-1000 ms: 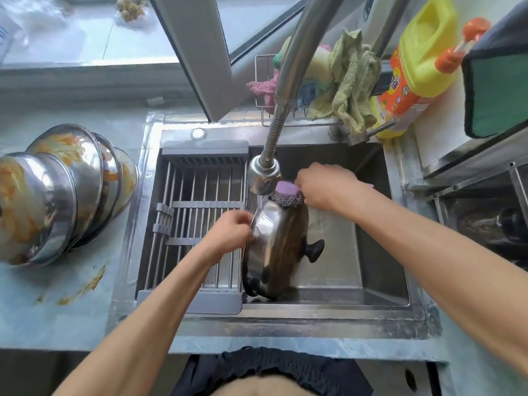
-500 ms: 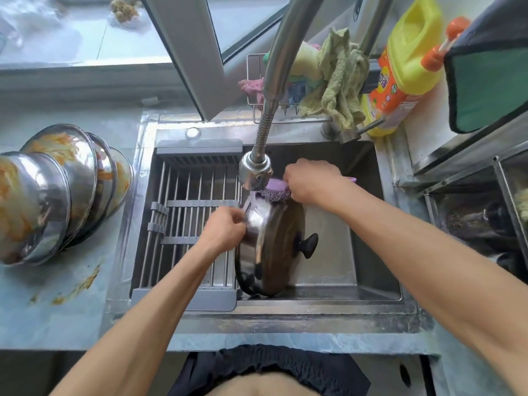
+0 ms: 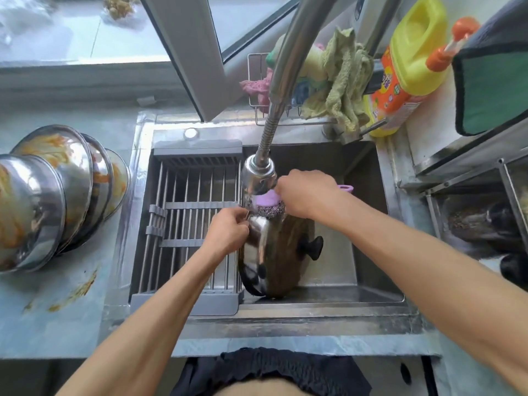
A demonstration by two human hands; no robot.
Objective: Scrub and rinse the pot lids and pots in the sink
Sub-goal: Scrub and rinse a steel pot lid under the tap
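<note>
A steel pot lid with a black knob stands on edge in the sink. My left hand grips the lid's upper left rim. My right hand holds a purple-handled steel-wool scrubber pressed on the lid's top edge, just under the faucet's spray head. Whether water runs is unclear.
A grey drying rack fills the sink's left half. Several dirty steel bowls with orange residue lean on the left counter. Behind the sink are a wire caddy with cloths and a yellow detergent bottle. A shelf stands at right.
The scrubber has shifted slightly left along the lid's top edge, closer under the spray head. My left hand keeps its hold on the rim.
</note>
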